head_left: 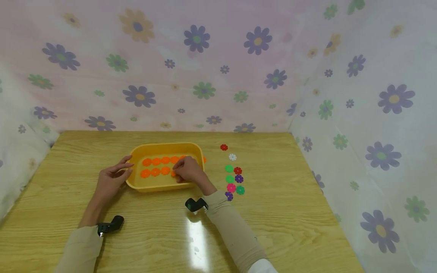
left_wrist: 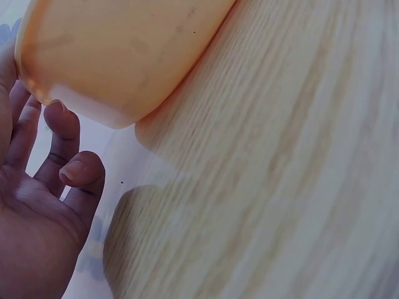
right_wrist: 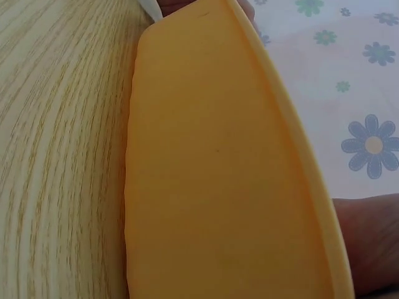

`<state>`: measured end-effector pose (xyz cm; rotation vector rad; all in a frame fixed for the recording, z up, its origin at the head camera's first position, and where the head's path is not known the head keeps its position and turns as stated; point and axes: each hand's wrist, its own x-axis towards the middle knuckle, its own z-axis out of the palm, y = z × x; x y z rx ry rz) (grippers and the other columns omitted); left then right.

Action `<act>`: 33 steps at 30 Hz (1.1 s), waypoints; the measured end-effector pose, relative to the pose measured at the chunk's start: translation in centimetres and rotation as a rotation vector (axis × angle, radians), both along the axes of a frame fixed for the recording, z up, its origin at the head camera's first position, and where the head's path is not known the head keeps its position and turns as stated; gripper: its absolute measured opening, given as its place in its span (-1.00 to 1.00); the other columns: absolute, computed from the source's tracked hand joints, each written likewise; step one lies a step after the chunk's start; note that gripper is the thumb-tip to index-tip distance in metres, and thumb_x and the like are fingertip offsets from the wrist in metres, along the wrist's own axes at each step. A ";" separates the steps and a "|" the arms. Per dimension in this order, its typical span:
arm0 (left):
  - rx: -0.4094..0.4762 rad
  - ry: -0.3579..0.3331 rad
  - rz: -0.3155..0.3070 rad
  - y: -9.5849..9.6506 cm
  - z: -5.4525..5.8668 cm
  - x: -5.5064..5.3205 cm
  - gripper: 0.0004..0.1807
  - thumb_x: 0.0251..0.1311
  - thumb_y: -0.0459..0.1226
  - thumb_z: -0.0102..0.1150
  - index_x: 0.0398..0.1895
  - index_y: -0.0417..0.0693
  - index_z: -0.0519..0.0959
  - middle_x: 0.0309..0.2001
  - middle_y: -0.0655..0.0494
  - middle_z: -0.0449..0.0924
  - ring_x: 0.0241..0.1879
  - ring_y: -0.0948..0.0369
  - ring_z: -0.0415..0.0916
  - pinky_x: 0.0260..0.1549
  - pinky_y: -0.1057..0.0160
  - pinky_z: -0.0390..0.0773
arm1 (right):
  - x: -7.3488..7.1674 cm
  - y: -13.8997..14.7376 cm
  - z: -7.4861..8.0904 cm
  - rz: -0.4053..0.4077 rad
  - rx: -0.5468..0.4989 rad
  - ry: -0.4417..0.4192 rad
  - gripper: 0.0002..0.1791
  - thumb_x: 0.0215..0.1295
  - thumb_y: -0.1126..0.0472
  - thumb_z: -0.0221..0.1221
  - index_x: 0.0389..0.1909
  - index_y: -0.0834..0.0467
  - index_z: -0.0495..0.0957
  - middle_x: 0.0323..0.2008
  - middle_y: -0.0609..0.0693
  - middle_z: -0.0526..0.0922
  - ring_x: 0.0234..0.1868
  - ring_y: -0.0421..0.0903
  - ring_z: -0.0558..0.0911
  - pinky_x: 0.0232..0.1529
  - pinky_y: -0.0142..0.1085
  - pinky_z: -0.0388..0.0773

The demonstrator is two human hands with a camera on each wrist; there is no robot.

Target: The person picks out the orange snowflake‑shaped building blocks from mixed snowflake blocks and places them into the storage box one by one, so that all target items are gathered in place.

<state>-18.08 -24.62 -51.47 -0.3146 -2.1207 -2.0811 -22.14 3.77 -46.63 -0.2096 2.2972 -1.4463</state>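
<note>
A yellow plastic tray (head_left: 146, 187) sits on the table, with flat orange notched discs (head_left: 155, 172) laid in two rows on its floor. My left hand (head_left: 114, 177) holds the tray's left end by the rim; in the left wrist view some of its fingers (left_wrist: 65, 128) are bent beneath the tray's corner. Reaching over the near right side, my right hand (head_left: 187, 170) pinches an orange disc (head_left: 173, 174) near the end of the front row. That disc is mostly covered by the fingers. In the right wrist view the tray wall (right_wrist: 212, 149) hides most of the hand.
Right of the tray lie several loose notched discs: red (head_left: 224, 147), white (head_left: 232, 157), green (head_left: 229, 168), purple (head_left: 239, 178) and pink (head_left: 231, 188). Another orange disc (head_left: 205, 160) shows beside the tray's right rim. Flower-patterned cloth (head_left: 205, 76) stands behind the wooden table (head_left: 280, 212).
</note>
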 end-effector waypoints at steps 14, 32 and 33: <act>-0.035 -0.020 0.015 0.2 -0.1 -0.1 -0.69 0.38 -0.44 0.21 0.06 -0.58 0.57 0.23 0.44 0.56 0.32 0.58 0.35 0.07 0.63 0.46 | 0.1 -0.2 -0.1 -0.051 0.039 -0.022 -0.81 0.45 0.33 0.14 -0.08 0.33 0.68 -0.34 0.12 0.74 -0.60 -0.11 0.66 -0.48 -0.33 0.69; 0.000 -0.016 0.010 0.0 -0.4 -0.1 -0.69 0.39 -0.46 0.18 0.08 -0.59 0.55 0.27 0.40 0.56 0.34 0.56 0.35 0.06 0.59 0.51 | -0.2 -0.2 -0.3 -0.131 -0.082 -0.060 -0.78 0.36 0.54 0.07 -0.06 0.32 0.57 -0.46 0.20 0.69 -0.47 0.00 0.78 -0.42 -0.29 0.73; -0.002 -0.016 0.011 0.0 -0.4 -0.2 -0.69 0.39 -0.45 0.18 0.08 -0.59 0.56 0.26 0.40 0.56 0.34 0.56 0.35 0.06 0.59 0.50 | -0.2 -0.2 -0.3 -0.128 -0.089 -0.058 -0.81 0.38 0.52 0.09 -0.08 0.33 0.59 -0.44 0.20 0.70 -0.46 0.01 0.78 -0.41 -0.28 0.73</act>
